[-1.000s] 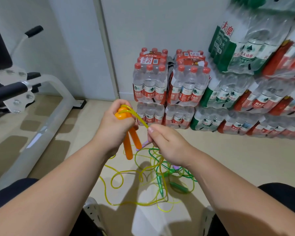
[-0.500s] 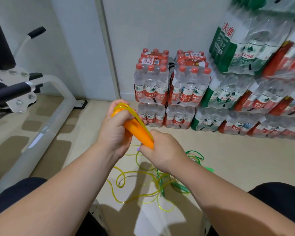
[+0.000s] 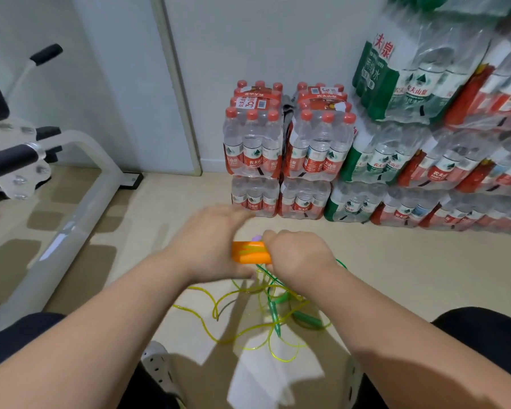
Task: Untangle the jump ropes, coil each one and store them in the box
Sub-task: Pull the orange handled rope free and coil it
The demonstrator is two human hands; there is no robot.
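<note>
Right hand (image 3: 298,258) curled tight round one end of paired orange plastic jump-rope handles (image 3: 250,253), held level above beige floor (image 3: 396,261), left hand (image 3: 210,246) at other end, motion-blurred, grip cannot be told, translucent yellow cord (image 3: 216,312) and green jump rope (image 3: 273,311) tangled on floor below, shrink-wrapped water-bottle packs (image 3: 286,149) against wall.

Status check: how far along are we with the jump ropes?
Done: nothing coiled or boxed; no box in view. In hand: the right hand grips the paired orange handles, the blurred left hand at their other end. Left: the yellow cord sprawls on the floor, tangled with the green rope; untangle, coil, store.
</note>
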